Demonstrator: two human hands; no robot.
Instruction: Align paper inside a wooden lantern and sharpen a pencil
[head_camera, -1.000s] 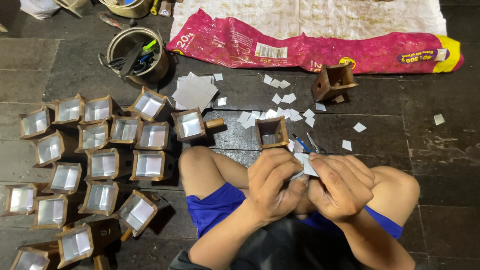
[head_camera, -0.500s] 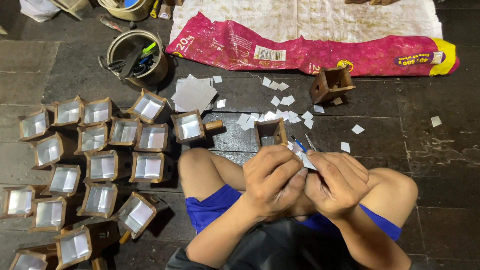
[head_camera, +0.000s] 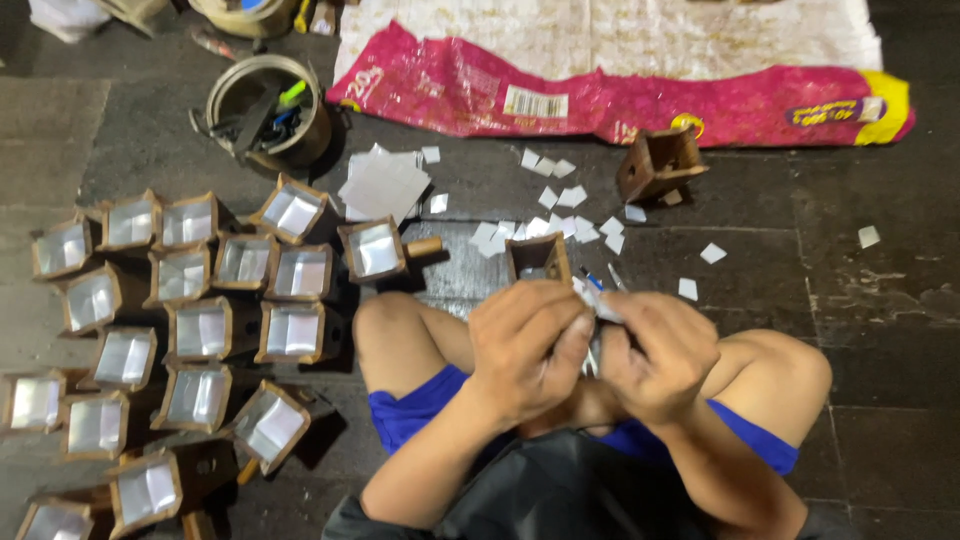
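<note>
We pinch a small white paper square (head_camera: 598, 305) between our left hand (head_camera: 525, 345) and right hand (head_camera: 660, 350), both clenched tightly on it, beside the wooden box (head_camera: 537, 260).

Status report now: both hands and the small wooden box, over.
Left hand and right hand together over lap, closed on small white paper pieces. Small brown open-topped wooden box just beyond fingers. Nothing blocking; more white squares scattered ahead.
</note>
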